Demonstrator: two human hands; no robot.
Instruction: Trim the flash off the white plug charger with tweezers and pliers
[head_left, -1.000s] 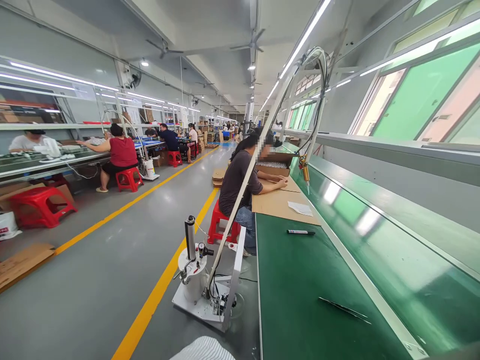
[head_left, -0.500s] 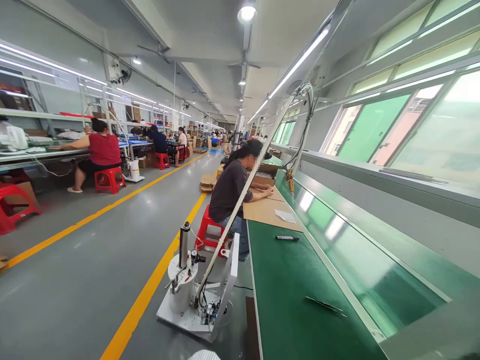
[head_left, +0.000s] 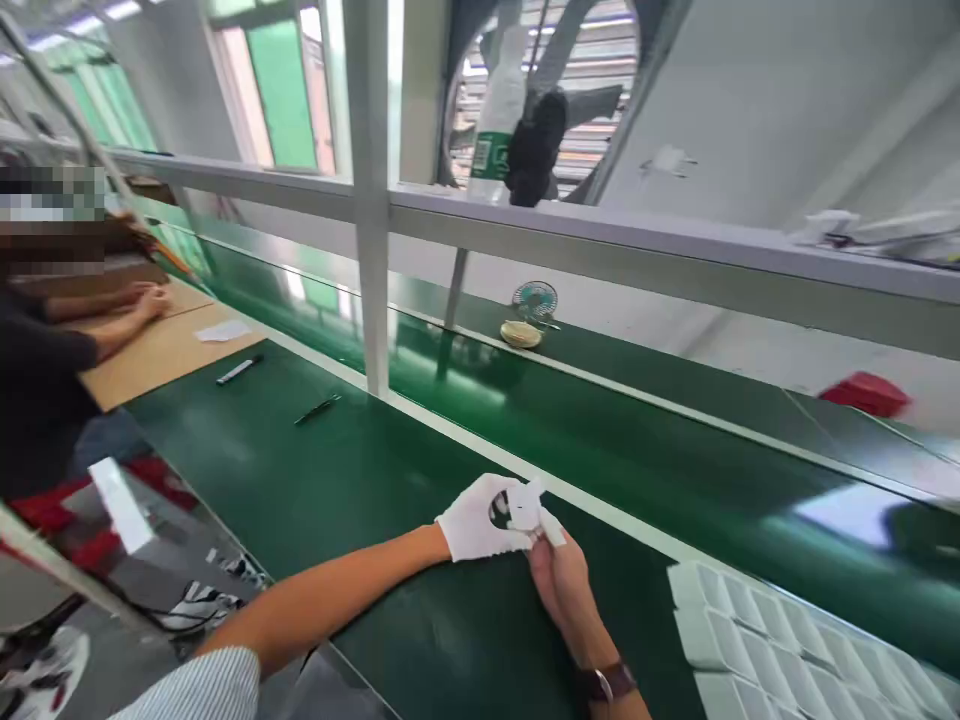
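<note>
Near the lower centre of the frame, over the dark green desk, we hold a small, smooth white piece. The grip of our white-gloved left hand is closed on its left side, and that of our right hand, with a dark brown watch strap at the wrist, pinches its lower right edge. We see rows of white, box-like blocks at lower right, and slim dark tweezers and a black-and-white marker pen at the middle left

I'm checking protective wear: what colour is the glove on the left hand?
The glove is white; the head view shows it best.
</note>
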